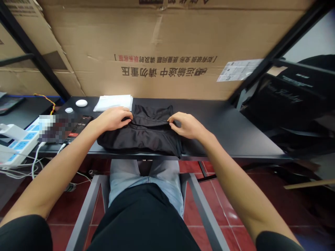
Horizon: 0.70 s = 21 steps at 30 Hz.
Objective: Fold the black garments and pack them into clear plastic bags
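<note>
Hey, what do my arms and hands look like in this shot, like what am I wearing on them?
The left sleeve and right sleeve are short and black, leaving the left forearm and right forearm bare. The left hand and right hand wear no gloves, and neither wrist shows a watch or band.

A stack of white sheets (113, 103) and a small white puck (81, 103) sit on the black counter (222, 132) (a lit phone (80, 127) lies close by). A power strip (21, 144) sits off to the left, and a big cardboard box (162, 45) stands behind.
</note>
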Available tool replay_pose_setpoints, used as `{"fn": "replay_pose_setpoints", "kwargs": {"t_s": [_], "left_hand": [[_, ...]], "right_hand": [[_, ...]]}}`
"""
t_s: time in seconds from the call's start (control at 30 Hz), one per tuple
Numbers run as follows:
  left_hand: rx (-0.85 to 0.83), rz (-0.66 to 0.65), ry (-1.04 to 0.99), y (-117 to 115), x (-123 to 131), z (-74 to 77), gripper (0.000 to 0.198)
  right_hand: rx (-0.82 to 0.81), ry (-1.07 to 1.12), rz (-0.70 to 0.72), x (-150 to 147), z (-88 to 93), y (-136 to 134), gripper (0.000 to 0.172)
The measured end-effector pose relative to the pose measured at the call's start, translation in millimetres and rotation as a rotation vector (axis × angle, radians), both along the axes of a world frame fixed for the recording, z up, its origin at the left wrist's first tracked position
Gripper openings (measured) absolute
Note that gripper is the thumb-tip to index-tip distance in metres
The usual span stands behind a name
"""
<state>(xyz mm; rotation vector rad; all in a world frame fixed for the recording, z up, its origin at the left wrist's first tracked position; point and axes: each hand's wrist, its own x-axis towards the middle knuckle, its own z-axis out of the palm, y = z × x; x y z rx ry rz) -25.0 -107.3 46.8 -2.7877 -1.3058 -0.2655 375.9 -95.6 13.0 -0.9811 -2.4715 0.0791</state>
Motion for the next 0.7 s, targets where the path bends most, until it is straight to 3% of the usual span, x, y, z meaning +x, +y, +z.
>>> {"fn": "replay_pose_setpoints", "kwargs": {"t_s": [0.27, 0.7], "left_hand": [[0.047, 0.089, -0.051, 12.7, -0.7, 12.1, 0.032], [0.037, 0.124, -0.076, 33.5, 4.1, 24.7, 0.026]], "right_hand": [[-0.001, 0.070, -0.075, 5.0, 11.4, 17.2, 0.011], [-0.042, 0.142, -0.097, 2.0, 21.2, 33.2, 0.013]]}}
